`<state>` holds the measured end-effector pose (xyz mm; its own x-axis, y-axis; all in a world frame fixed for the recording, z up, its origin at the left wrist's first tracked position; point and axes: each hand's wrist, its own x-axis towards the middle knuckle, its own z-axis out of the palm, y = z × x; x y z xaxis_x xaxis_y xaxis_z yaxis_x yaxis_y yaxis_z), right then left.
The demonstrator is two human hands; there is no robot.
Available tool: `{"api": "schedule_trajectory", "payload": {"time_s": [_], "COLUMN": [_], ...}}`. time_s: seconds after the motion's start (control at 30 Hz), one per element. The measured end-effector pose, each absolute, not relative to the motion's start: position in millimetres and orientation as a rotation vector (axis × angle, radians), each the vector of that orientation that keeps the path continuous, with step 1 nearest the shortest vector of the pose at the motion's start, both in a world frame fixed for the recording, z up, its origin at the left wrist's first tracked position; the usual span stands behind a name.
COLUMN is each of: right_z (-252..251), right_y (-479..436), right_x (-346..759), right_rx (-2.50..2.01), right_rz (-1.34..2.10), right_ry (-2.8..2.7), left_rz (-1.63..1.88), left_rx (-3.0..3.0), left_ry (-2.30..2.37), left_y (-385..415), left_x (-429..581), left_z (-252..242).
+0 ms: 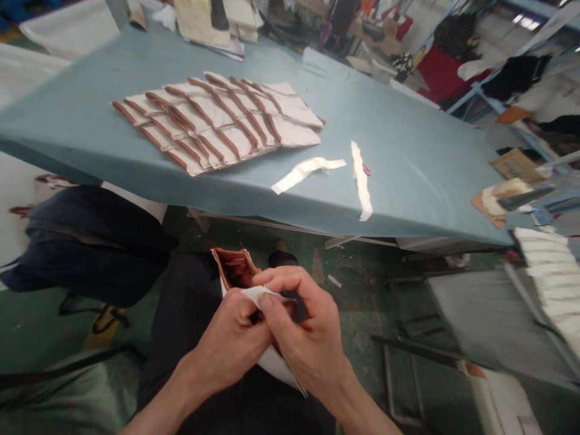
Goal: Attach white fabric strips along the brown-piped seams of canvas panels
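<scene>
Holding a brown-lined white fabric piece point(235, 269) over the dark-clothed lap point(181, 314), just in front of the table point(408, 157); gripping its white edge in the left hand point(235, 338), with fingers curled in and tips hidden; pinching the same edge with the right hand point(308, 314), thumb pressed flat and index finger bent over the fabric; facing overlapping rows of similar pieces point(226, 124) and two pale strips point(303, 173) on the tabletop.

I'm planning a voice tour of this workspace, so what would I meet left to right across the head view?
Dark blue fabric, left hand, right hand, rightmost white strip, row of pale folded pieces.
</scene>
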<state>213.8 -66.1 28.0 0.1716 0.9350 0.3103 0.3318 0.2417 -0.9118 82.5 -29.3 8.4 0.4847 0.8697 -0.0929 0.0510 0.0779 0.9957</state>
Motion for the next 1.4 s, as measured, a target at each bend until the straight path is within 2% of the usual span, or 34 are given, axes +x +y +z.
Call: {"api": "schedule_trajectory", "payload": {"time_s": [0.13, 0.23, 0.53, 0.8, 0.97, 1.23, 1.4], "right_z": [27, 25, 25, 15, 6, -1, 0], "right_y": [-60, -59, -60, -56, -60, -77, -73], "right_x": [232, 248, 257, 264, 258, 227, 220], "right_rx": [-1.060, -0.984, -0.964, -0.965, -0.974, -1.252, -1.203], "right_rz": [0.114, -0.127, -0.198, -0.148, 0.129, 1.325, 1.635], "right_ry": [-1.833, -2.031, -2.116, -2.075, -1.955, -1.065, -0.785], "left_rz": [0.806, 0.776, 0.744, 0.742, 0.775, 0.843, 0.828], "left_rx": [1.294, 1.234, 1.208, 1.197, 1.267, 1.357, 1.374], "left_ry": [0.977, 1.015, 0.973, 1.044, 1.117, 1.179, 1.083], "left_y": [-23, -22, -30, -34, -37, -39, -41], "left_x": [75, 71, 72, 60, 53, 49, 44], "left_z": [3, 4, 16, 6, 1, 2, -2]}}
